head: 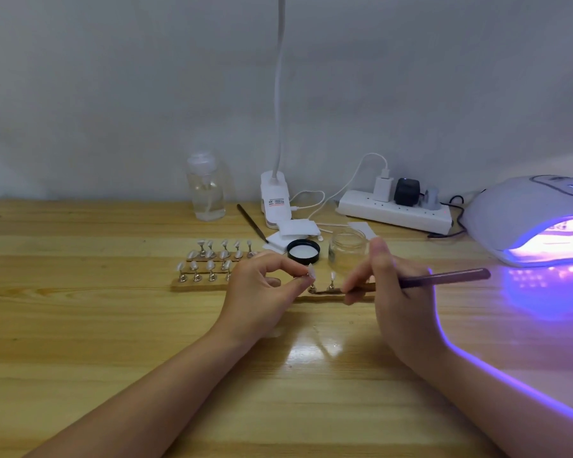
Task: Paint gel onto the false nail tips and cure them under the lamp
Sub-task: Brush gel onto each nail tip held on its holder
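Observation:
My left hand [262, 289] pinches a small metal stand with a pale nail tip [310, 271] on top, held just above the wooden strip [325, 294]. My right hand [387, 285] grips a dark gel brush [444, 277] whose tip points left toward that nail tip. One more tip on a stand [332, 281] stands on the strip between my hands. Several other tips on stands [212, 259] sit in rows to the left. An open glass jar [348, 249] and its black lid [303, 252] lie just behind. The curing lamp [536, 219] glows purple at the right.
Along the wall stand a clear pump bottle [207, 190], a white clip lamp base [275, 200] and a power strip [394, 211] with plugs. White pads [295, 231] and a second dark tool [252, 223] lie behind the lid. The wooden table [113, 325] stretches toward me.

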`<control>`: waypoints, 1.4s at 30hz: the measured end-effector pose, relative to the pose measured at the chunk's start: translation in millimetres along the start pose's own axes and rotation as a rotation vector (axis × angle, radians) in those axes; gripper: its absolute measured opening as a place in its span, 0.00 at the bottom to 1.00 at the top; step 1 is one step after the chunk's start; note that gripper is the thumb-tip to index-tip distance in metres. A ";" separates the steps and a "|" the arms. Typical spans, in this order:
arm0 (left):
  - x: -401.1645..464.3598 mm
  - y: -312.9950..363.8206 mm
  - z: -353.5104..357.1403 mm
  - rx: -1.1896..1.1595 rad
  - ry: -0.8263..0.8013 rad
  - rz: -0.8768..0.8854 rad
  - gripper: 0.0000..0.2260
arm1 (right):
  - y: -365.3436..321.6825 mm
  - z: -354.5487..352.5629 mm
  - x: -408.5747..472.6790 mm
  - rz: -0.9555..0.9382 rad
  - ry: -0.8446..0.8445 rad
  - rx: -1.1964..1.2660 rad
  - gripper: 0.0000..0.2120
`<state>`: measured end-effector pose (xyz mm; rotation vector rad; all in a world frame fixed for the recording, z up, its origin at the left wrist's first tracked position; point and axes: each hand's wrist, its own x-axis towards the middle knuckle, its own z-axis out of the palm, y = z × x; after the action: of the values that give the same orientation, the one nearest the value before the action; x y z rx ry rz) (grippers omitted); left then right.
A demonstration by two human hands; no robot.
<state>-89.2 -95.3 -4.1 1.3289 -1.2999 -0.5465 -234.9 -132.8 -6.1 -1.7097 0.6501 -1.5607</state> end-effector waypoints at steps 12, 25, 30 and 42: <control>0.0 0.3 0.1 -0.007 0.010 0.010 0.09 | 0.8 -0.8 3.1 -0.056 0.010 -0.018 0.20; -1.1 -2.4 1.3 0.007 0.011 0.007 0.07 | -1.6 1.5 0.1 0.011 0.040 0.053 0.24; 0.5 -2.9 1.0 -0.006 -0.004 0.018 0.06 | 0.5 3.6 -1.4 0.029 0.009 0.058 0.24; -0.6 -1.8 0.7 -0.021 0.029 -0.013 0.05 | -0.1 3.2 -0.7 -0.039 0.027 0.034 0.21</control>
<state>-89.4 -95.5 -6.1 1.3243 -1.2599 -0.5468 -231.9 -131.6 -6.5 -1.6885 0.6038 -1.6153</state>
